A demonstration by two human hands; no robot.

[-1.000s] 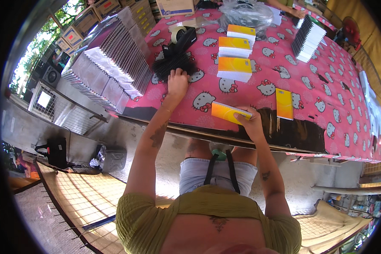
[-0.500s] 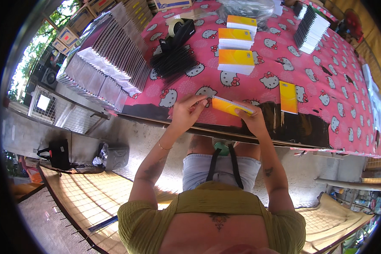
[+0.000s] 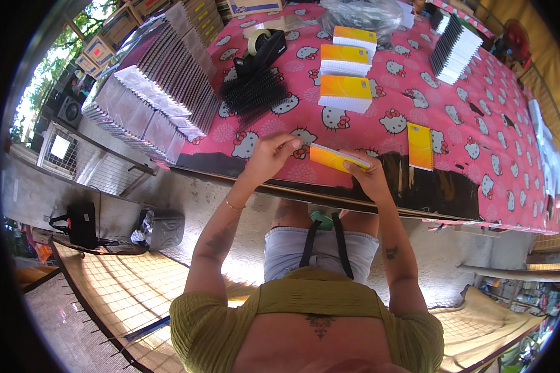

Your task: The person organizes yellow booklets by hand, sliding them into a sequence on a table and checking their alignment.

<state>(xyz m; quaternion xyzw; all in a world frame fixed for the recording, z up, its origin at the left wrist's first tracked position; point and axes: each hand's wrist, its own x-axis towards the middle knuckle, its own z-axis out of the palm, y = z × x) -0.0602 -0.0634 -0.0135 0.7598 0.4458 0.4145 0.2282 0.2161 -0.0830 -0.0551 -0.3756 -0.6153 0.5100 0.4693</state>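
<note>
Hands apart: right hand [image 3: 368,173] clamped on yellow notepad [image 3: 331,158] at counter's [image 3: 457,196] near edge; left hand [image 3: 271,156] just beside, fingers curled, cannot tell if gripping anything. Notepad likely light, bendable; best pinched across covers.

- The notepad [image 3: 331,157] at centre had a smooth card cover.
- The tablecloth [image 3: 510,137] at right looked like smooth plastic sheeting.
- Binding coils [image 3: 252,96], upper left of centre, looked plastic.
- The bag [image 3: 359,15], top centre, was crumpled, shiny plastic.
- Cartons [image 3: 119,28], upper left, were matt cardboard.
</note>
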